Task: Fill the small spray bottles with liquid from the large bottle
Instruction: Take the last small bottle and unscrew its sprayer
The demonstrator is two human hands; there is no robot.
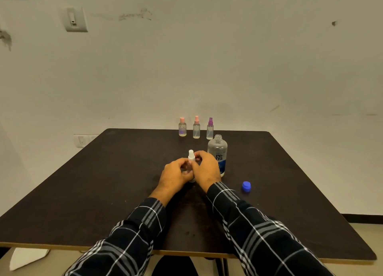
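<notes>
Two hands (pixel 176 173) (pixel 207 168) around slim white-capped spray bottle (pixel 191 157)

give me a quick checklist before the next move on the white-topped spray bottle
1. Large bottle upright and uncapped: ok.
2. Blue cap lying apart from the hands and bottles: ok.
3. White-topped spray bottle gripped by left hand and right hand: ok.
4. Its spray top off, ready for pouring: not ok, the top is on.
5. Its liquid level: cannot tell, the hands hide the body.
6. Three small bottles at the back upright with tops on: ok.
</notes>
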